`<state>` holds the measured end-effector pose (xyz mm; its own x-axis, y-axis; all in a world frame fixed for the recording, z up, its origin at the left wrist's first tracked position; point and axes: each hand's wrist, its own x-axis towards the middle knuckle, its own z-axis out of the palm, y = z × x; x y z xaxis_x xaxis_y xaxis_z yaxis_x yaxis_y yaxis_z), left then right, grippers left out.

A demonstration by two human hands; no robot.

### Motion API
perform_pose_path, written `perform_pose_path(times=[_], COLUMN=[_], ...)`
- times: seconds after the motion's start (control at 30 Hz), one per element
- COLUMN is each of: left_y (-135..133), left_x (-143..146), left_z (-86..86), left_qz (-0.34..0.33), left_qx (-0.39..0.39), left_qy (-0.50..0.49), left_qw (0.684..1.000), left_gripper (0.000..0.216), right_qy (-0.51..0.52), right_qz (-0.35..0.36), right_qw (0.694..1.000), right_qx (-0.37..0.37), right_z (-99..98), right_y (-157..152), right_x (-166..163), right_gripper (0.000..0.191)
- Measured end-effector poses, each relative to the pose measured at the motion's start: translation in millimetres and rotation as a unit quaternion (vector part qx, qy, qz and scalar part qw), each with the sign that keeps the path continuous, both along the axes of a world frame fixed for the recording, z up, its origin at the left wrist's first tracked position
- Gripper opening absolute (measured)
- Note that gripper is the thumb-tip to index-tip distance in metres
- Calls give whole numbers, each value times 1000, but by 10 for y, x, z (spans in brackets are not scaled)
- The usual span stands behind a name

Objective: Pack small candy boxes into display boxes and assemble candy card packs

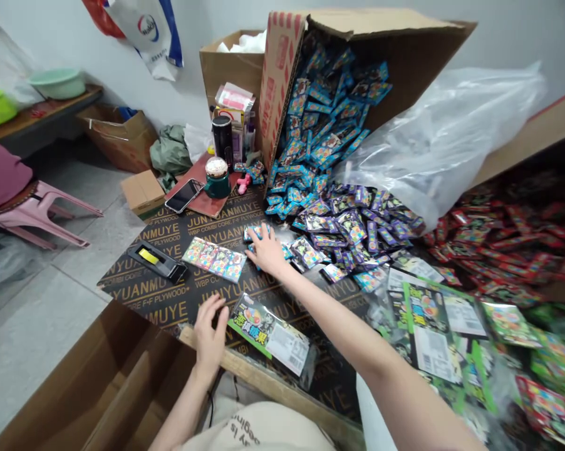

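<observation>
My right hand (266, 250) reaches forward over the dark plywood board (170, 294) and its fingers close on small blue card packets (257, 232) at the edge of a big pile. My left hand (210, 332) rests near the board's front edge, fingers bent on the left end of a clear bag with a green label (269, 332). A row of colourful packets (214, 259) lies flat between the two hands. A black tape dispenser (156, 260) sits to the left of that row.
A tipped cardboard box (282, 75) spills blue packets (320, 144) and purple ones (357, 225). Red packets (498, 232) and green-labelled bags (433, 319) fill the right. A phone (183, 195), a cup (217, 177), a pink stool (42, 213) and an open brown box (99, 382) stand left.
</observation>
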<state>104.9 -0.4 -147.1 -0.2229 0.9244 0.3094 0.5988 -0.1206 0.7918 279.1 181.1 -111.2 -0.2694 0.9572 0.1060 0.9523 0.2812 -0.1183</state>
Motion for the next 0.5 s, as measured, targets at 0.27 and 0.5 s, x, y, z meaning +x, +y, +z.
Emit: perform_pose_path(times=[0.27, 0.5], left_y=[2184, 3973], left_x=[450, 1049], left_z=[834, 1006], left_qz=[-180, -208], left_qx=[30, -15], left_qy=[214, 388], left_qw=[960, 898], left_gripper=[28, 56], right_qy=[-4, 60], right_qz=[-60, -73], right_qw=[998, 996], right_qx=[-15, -2], right_z=[-40, -160], right_y=[-854, -960], right_x=[511, 731], right_gripper=[64, 66])
